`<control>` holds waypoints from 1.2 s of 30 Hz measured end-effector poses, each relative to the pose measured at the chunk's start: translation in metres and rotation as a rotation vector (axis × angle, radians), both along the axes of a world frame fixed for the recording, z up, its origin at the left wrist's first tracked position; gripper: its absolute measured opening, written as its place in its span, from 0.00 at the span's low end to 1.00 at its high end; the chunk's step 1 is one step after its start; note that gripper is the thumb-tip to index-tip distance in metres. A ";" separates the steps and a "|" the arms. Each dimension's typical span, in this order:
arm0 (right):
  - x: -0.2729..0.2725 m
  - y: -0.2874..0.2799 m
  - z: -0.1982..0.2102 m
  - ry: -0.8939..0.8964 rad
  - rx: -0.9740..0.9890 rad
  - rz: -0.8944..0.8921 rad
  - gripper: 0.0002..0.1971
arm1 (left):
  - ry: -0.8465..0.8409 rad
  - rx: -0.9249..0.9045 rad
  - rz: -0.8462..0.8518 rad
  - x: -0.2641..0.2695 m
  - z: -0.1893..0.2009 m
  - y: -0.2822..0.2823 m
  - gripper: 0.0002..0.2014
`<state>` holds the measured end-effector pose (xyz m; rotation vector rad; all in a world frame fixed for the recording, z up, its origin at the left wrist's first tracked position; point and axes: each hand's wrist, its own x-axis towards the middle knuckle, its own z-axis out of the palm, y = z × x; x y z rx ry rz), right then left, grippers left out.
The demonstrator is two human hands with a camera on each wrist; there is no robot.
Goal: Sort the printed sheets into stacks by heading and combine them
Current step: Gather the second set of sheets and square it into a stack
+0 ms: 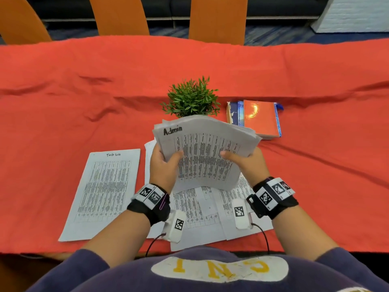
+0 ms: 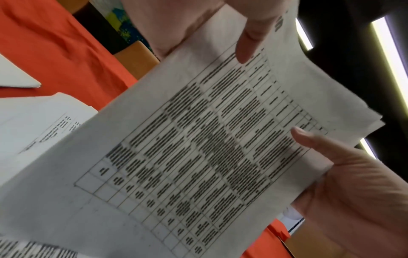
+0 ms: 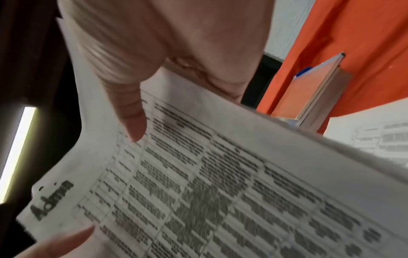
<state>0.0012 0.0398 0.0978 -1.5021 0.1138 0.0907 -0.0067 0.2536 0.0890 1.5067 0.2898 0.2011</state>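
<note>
A stack of printed sheets (image 1: 207, 153) with the heading "Admin" on top is lifted above the table, tilted toward me. My left hand (image 1: 164, 165) grips its left edge, thumb on the top page. My right hand (image 1: 245, 162) grips the right edge the same way. In the left wrist view the left thumb (image 2: 249, 43) and the right hand (image 2: 335, 174) pinch the stack (image 2: 194, 143). The right wrist view shows the right thumb (image 3: 130, 118) on the Admin page (image 3: 220, 192). A "Task list" sheet (image 1: 105, 192) lies flat to the left. More printed sheets (image 1: 202, 213) lie overlapped under my hands.
An orange cloth (image 1: 63, 98) covers the table. A small green plant (image 1: 190, 98) stands just beyond the lifted stack. A pile of books (image 1: 260, 119) lies to its right. Orange chairs (image 1: 117, 15) line the far side.
</note>
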 end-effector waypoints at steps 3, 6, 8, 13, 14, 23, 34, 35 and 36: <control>0.002 -0.005 0.001 -0.002 0.014 -0.021 0.21 | -0.044 -0.007 0.010 0.001 0.003 0.005 0.17; 0.006 -0.001 0.000 -0.031 -0.030 -0.007 0.20 | -0.030 0.036 -0.011 0.003 0.004 0.002 0.12; 0.008 0.002 -0.001 -0.049 -0.018 -0.012 0.20 | -0.015 0.062 -0.004 0.005 0.006 -0.002 0.11; 0.007 -0.001 0.015 -0.099 0.033 -0.028 0.17 | -0.063 0.047 0.029 0.009 0.016 -0.002 0.13; 0.007 -0.001 0.018 -0.115 0.040 -0.021 0.16 | -0.078 0.050 0.028 0.009 0.017 -0.002 0.12; 0.007 -0.002 -0.013 0.060 -0.100 0.057 0.17 | 0.087 0.040 -0.098 0.004 -0.009 0.000 0.21; 0.005 -0.009 -0.001 0.054 -0.077 0.032 0.15 | 0.120 0.064 -0.189 -0.002 -0.008 -0.003 0.15; 0.005 -0.010 -0.001 0.048 -0.067 0.021 0.16 | 0.123 0.058 -0.201 -0.003 -0.008 -0.003 0.15; 0.004 -0.011 0.000 0.044 -0.061 0.014 0.16 | 0.118 0.053 -0.212 -0.004 -0.007 -0.004 0.14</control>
